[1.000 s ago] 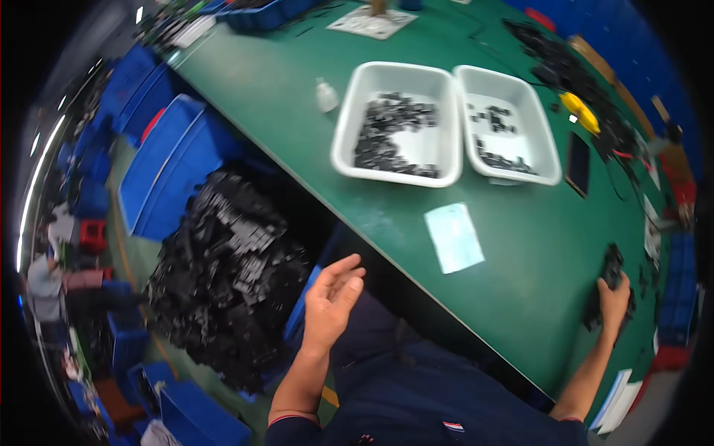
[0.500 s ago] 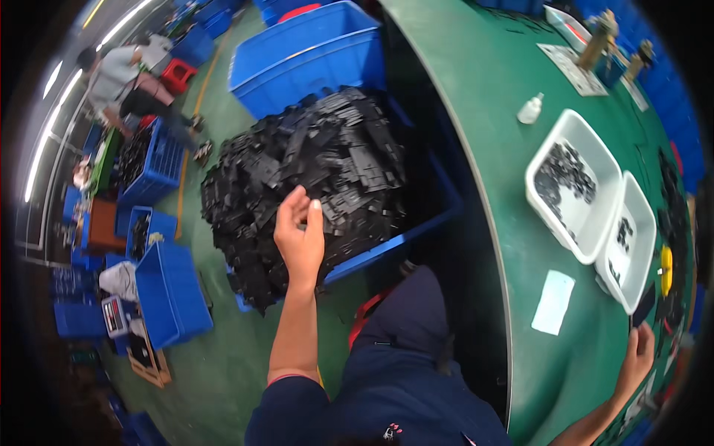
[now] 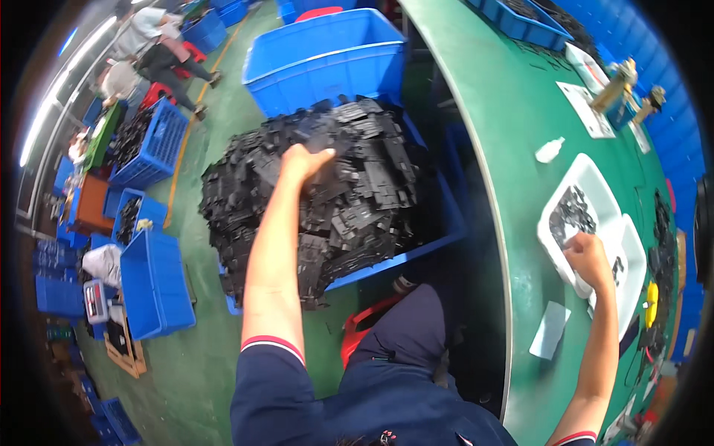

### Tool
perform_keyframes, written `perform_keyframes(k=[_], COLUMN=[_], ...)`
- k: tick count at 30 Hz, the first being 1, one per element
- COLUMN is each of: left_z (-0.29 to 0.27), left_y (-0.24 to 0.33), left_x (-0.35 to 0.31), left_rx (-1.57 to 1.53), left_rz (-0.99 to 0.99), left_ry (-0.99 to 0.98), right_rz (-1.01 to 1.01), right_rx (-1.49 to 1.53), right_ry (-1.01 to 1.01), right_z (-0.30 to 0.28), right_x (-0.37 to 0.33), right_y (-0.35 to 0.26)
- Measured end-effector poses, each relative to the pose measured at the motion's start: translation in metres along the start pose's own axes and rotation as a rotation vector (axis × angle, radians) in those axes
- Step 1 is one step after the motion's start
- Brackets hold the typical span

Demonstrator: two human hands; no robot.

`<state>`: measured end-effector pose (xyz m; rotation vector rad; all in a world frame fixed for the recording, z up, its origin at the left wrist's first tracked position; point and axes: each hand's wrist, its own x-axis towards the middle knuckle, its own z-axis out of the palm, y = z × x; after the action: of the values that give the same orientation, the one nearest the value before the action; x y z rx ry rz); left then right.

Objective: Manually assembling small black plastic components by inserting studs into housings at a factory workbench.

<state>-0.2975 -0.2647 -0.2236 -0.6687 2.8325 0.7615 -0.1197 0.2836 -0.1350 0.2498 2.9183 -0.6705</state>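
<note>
A large heap of black plastic parts [image 3: 372,167] rises over the rim of a blue crate on the floor. My left hand [image 3: 306,162] reaches onto this heap, its fingers closed on a dark, motion-blurred black plastic part [image 3: 324,132]. On the green table to the right, a white tray [image 3: 551,236] holds many small black pieces [image 3: 571,211]. My right hand [image 3: 589,256] dips into that tray near its front end, fingers pinched together. Whatever lies between those fingertips is hidden. Beside it, a second white tray [image 3: 632,279] contains a few small black pieces.
An empty-looking blue bin [image 3: 327,67] stands behind the heap. On the green table [image 3: 476,97] are a white bottle [image 3: 550,151], a paper sheet [image 3: 550,331], a bench press tool [image 3: 617,85] and a yellow tool [image 3: 651,303]. Two people work among crates at far left.
My left hand has gone from open above the heap to closing on a black part farther back. My right hand has left a dark flat piece beside the trays and entered the white tray.
</note>
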Motion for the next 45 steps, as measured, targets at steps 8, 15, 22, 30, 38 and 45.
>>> perform_keyframes(k=[8, 15, 22, 30, 38, 45], left_z=[-0.029, -0.013, 0.053, 0.082, 0.099, 0.097], left_y=[-0.021, 0.034, 0.099, 0.132, 0.130, 0.130], left_x=[0.008, -0.126, -0.300, -0.365, -0.386, -0.388], left_rx=[0.083, -1.129, -1.240, -1.292, -1.230, -1.178], left_rz=[0.097, 0.317, 0.332, 0.270, 0.315, 0.347], left_ry=[0.152, -0.240, -0.681, -1.099, -1.111, -1.151], right_rz=[0.138, 0.158, 0.049, -0.057, -0.041, 0.002], right_rx=[0.241, 0.864, 1.226, 1.055, 0.996, 1.256], right_ry=[0.102, 0.167, 0.094, 0.207, 0.313, 0.379], right_z=[-0.017, -0.032, -0.024, -0.007, 0.005, 0.016], right_x=[-0.003, -0.041, -0.101, -0.165, -0.185, -0.173], right_y=[-0.015, -0.007, -0.010, 0.001, 0.002, -0.015])
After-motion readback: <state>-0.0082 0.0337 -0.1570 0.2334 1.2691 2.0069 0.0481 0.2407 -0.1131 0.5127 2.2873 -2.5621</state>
